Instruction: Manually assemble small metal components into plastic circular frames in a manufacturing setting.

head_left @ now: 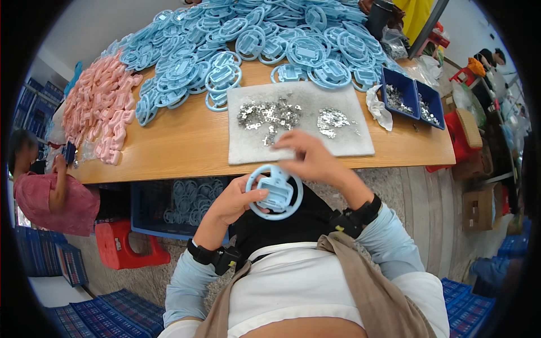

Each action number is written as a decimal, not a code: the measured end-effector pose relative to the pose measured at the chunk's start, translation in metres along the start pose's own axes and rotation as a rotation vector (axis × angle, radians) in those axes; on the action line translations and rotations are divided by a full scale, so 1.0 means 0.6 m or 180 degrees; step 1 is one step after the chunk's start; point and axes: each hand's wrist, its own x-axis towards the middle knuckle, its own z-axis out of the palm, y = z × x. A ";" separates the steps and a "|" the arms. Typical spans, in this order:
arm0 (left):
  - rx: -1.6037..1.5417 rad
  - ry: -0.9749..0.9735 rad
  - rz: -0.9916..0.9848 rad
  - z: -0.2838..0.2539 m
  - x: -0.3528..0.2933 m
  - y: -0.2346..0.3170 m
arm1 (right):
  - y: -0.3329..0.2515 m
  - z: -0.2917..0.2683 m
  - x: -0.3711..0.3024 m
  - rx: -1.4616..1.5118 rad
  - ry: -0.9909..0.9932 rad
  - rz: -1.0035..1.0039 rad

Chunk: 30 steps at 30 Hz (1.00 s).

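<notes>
In my left hand [232, 201] is a light blue plastic wheel-shaped part [275, 194], a round ring with a recessed housing in its middle. The thumb lies over the housing and the fingers wrap the ring's left side. Just above the part's upper right, my right hand [309, 153] hovers at the front edge of a white felt mat [349, 147], its fingers bent and smeared by motion. Whether it holds anything cannot be made out. On the mat lie a larger heap of small silver metal pieces [270, 114] and a smaller heap [332, 122].
Light blue wheel parts [186, 67] pile across the table's back; pink plastic parts [98, 107] heap at left. Two blue bins [414, 115] with metal pieces stand right, by crumpled white paper [378, 108]. Below are a blue crate [147, 217] and red stool [121, 245]. Another person [56, 194] is at left.
</notes>
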 end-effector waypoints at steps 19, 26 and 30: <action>-0.1955 0.1230 0.0903 -0.021 0.010 -0.031 | 0.101 -0.137 0.056 -0.1972 0.0475 0.0504; -0.1847 0.1169 0.0988 -0.016 0.003 -0.028 | 0.114 -0.113 0.071 -0.2559 0.0337 0.0092; -0.2034 0.1127 0.1003 -0.023 0.000 -0.025 | 0.102 -0.126 0.044 -0.2316 0.0421 -0.0036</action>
